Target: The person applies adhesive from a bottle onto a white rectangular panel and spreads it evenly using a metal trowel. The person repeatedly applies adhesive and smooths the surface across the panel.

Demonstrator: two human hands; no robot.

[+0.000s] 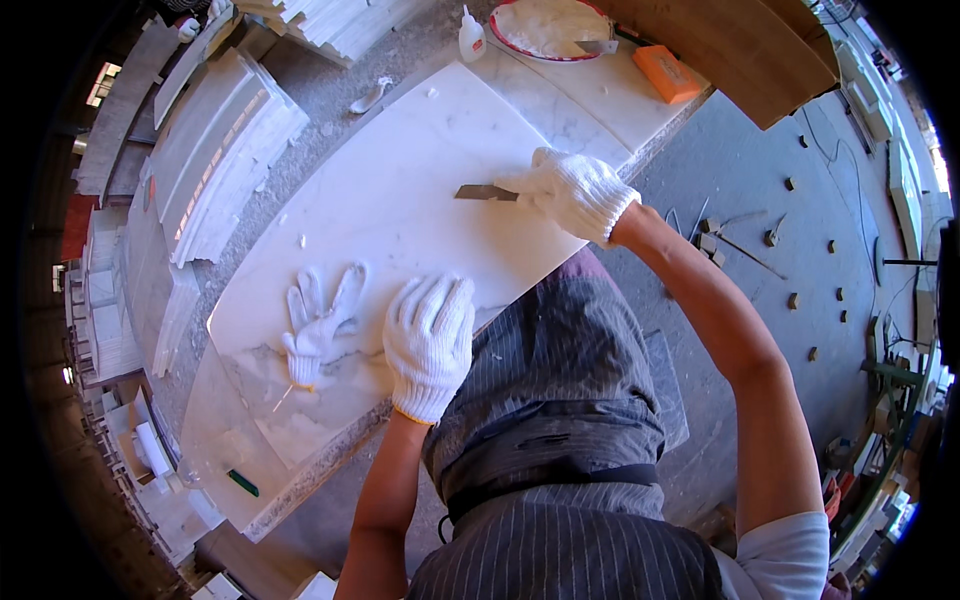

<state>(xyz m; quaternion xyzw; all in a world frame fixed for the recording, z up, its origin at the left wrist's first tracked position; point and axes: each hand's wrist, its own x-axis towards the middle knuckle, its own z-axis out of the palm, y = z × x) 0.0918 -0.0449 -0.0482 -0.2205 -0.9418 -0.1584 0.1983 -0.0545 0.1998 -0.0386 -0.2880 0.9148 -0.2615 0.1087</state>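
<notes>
A white marble slab (390, 190) with grey veining lies on the work table in front of me. My right hand (578, 190), in a white knit glove, is closed round a flat metal scraper (484, 192). Its blade points left, over or against the slab; I cannot tell whether it touches. The handle is hidden in my fingers. My left hand (430, 338), also gloved, lies flat near the slab's front edge, holding nothing. Just left of it, a loose white glove (318, 328) rests palm up on the slab.
At the back stand a red-rimmed basin (530, 25) with white powder or paste, a white squeeze bottle (472, 38), an orange block (665, 75) and a cardboard box (740, 50). A small green object (243, 483) lies front left. Slab stacks (235, 150) fill the left.
</notes>
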